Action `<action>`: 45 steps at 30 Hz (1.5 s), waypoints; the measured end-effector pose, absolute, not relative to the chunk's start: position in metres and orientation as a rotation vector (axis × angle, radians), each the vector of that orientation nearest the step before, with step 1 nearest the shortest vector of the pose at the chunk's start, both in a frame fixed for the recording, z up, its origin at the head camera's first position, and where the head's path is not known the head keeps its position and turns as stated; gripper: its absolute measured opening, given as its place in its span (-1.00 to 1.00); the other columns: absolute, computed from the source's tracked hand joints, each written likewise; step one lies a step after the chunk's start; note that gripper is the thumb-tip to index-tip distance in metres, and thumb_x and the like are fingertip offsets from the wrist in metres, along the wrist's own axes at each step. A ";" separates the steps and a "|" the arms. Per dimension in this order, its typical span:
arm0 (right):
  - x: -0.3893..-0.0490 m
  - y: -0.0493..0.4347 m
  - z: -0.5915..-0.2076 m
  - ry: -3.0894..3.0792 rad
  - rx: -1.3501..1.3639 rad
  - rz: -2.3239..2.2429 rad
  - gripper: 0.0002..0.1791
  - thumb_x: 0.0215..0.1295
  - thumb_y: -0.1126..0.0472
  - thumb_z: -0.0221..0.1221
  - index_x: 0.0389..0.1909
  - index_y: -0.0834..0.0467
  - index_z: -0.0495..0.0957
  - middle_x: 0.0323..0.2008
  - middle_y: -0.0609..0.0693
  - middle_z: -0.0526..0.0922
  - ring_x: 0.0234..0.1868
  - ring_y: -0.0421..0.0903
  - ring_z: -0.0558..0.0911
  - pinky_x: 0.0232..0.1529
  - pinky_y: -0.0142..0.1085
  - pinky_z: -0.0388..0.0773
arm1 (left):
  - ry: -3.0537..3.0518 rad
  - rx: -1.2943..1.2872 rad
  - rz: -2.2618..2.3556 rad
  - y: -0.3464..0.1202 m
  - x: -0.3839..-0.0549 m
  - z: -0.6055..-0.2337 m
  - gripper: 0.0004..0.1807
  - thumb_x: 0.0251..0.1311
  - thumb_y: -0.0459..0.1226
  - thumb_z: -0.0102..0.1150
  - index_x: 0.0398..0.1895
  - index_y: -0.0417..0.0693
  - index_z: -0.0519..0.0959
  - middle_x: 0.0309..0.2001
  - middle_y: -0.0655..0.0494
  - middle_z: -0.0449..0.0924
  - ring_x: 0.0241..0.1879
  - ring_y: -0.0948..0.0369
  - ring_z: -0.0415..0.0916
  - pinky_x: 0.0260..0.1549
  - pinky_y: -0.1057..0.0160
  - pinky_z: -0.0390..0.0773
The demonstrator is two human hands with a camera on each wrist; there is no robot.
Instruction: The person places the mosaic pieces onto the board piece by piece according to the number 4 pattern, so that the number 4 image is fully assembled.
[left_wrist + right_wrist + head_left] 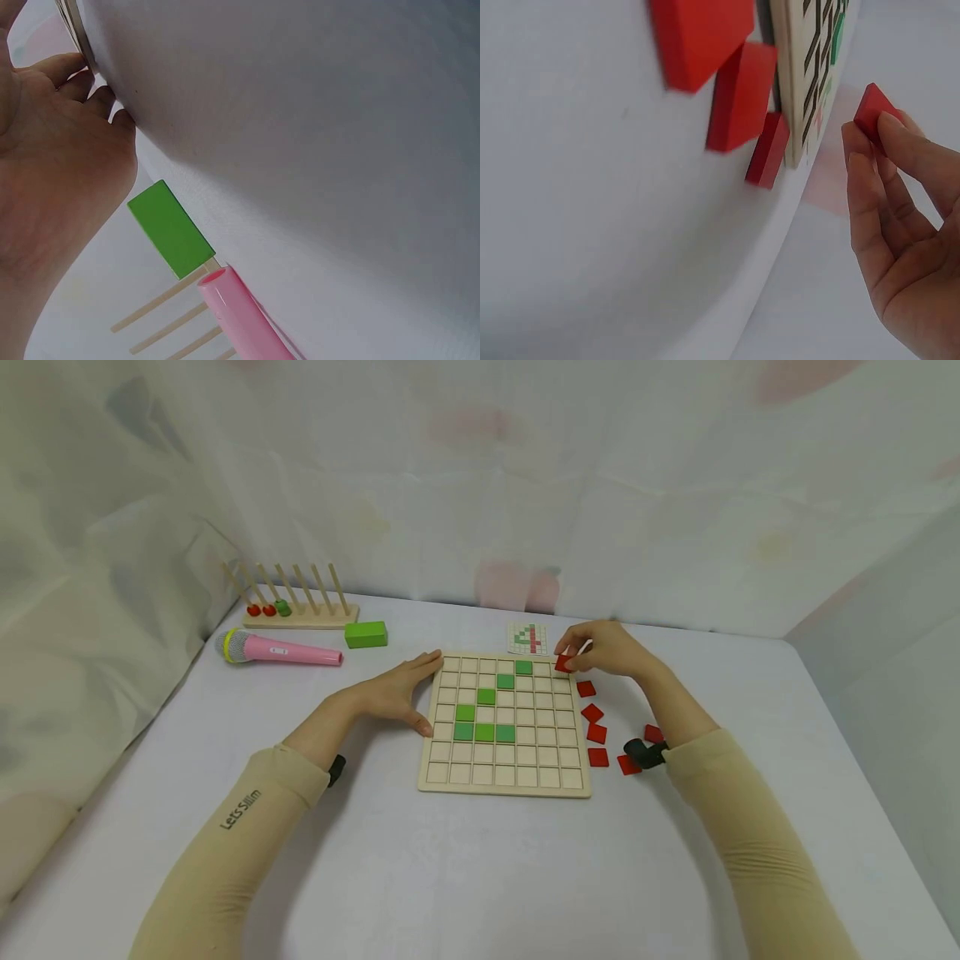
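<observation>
A wooden grid board (504,794) lies flat in the middle of the table, several green square tiles (486,697) set in its cells. My left hand (393,693) rests along the board's left edge, thumb and fingers spread. Between thumb and fingertips my right hand (611,647) pinches a red square tile (871,112), over the board's top right corner. More red tiles (597,757) lie loose along the board's right side, some close to the right wrist. Behind the board lies a small pattern card (527,639) with a green and red design on a grid.
At the back left stands a wooden peg rack (300,621) with red and green beads on some pegs. In front of it lie a pink toy microphone (292,651) and a green block (366,635). White curtains (480,485) hang around the white table (480,877).
</observation>
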State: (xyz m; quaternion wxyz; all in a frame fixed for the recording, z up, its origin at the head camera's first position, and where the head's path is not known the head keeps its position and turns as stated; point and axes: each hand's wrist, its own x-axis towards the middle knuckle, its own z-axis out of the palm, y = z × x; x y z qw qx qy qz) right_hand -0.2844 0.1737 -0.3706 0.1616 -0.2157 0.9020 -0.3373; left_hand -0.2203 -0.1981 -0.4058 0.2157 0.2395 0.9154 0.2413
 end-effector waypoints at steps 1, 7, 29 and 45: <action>-0.284 0.171 -0.371 2.570 -0.622 -0.972 -0.78 0.23 0.33 0.25 -0.09 0.18 0.68 -0.19 0.15 0.63 -0.23 -0.01 0.62 -0.21 -0.20 0.64 | 2.537 0.663 0.670 -0.198 -0.220 -0.406 0.42 -0.21 0.10 0.57 0.59 -0.17 -0.17 0.64 -0.01 -0.34 0.63 -0.06 -0.40 0.56 -0.20 -0.22; -0.283 0.158 -0.370 2.558 -0.680 -1.003 -0.78 0.26 0.34 0.22 -0.09 0.19 0.69 -0.17 0.17 0.67 -0.22 0.00 0.65 -0.20 -0.20 0.67 | 2.537 0.661 0.667 -0.198 -0.220 -0.406 0.42 -0.22 0.12 0.56 0.60 -0.15 -0.17 0.64 0.01 -0.34 0.63 -0.05 -0.40 0.56 -0.19 -0.21; -0.284 0.124 -0.377 2.482 -0.686 -0.956 -0.83 0.24 0.31 0.30 -0.15 0.17 0.69 -0.24 0.13 0.71 -0.30 -0.09 0.67 -0.26 -0.32 0.63 | 2.537 0.655 0.669 -0.198 -0.221 -0.407 0.42 -0.22 0.11 0.57 0.60 -0.14 -0.17 0.64 0.02 -0.34 0.63 -0.05 -0.40 0.57 -0.18 -0.22; -0.282 0.117 -0.378 2.488 -0.690 -0.872 -0.84 0.18 0.29 0.35 -0.21 0.14 0.71 -0.33 0.05 0.77 -0.37 -0.16 0.67 -0.28 -0.37 0.57 | 2.531 0.671 0.670 -0.199 -0.222 -0.407 0.43 -0.22 0.12 0.57 0.59 -0.17 -0.17 0.64 -0.01 -0.34 0.63 -0.07 -0.41 0.56 -0.19 -0.23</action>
